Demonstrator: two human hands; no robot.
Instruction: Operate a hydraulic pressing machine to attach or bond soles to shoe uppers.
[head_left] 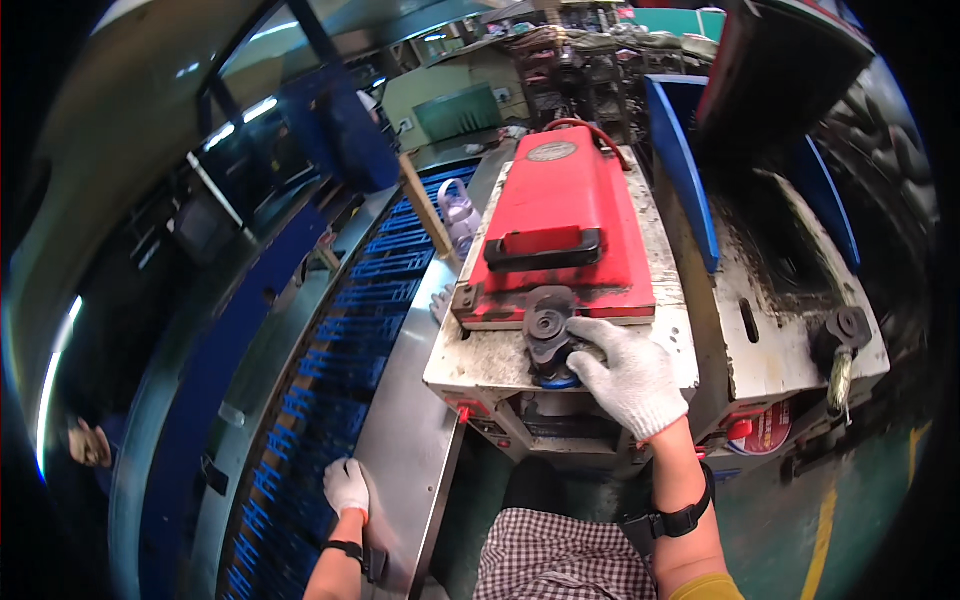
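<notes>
My right hand (632, 380), in a white knit glove, has its thumb and fingers closed against the side of a worn black latch (548, 320) at the front of a machine. Behind the latch, the machine's red lid (570, 190) lies down and carries a black bar handle (543, 252). Lower left, my left hand (346, 487) wears a white glove too. It rests on the edge of a bare metal ledge (405, 430), its fingers curled with nothing visible in them.
A blue slatted conveyor (330, 340) runs along the left. On the ledge stand a lilac bottle (459, 215) and a grey glove (441, 303). At right, a second machine (770, 320) has its lid raised between blue side panels. Another person (92, 445) appears far left.
</notes>
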